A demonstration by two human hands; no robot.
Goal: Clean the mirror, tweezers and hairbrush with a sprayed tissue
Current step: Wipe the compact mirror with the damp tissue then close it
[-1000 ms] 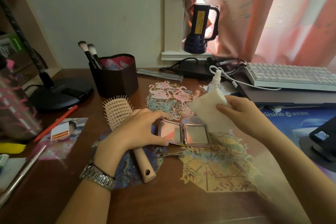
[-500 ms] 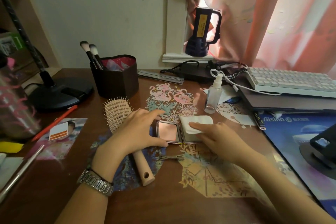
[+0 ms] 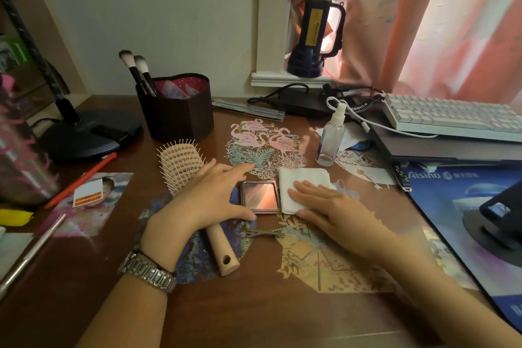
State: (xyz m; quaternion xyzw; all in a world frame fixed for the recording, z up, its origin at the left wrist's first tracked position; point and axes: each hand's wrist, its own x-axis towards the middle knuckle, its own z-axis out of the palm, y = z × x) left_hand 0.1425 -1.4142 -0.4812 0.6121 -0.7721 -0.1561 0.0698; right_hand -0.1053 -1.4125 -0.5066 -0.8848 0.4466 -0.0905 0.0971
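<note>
Right hand (image 3: 333, 206), fingers flat, presses white tissue (image 3: 299, 186) onto rose-gold folding mirror (image 3: 260, 196); left hand (image 3: 209, 200) steadies its 9 o'clock edge.

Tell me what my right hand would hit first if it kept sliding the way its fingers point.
The right hand lies flat on the tissue, fingers aimed up and left. Going on, it would probably meet the left hand's forefinger above the mirror, though depth is unclear.

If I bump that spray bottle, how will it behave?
The spray bottle would probably tip easily: it stands tall and narrow on a small base. It looks nearly empty, so likely light. Once down, its round body may roll across the desk.
</note>
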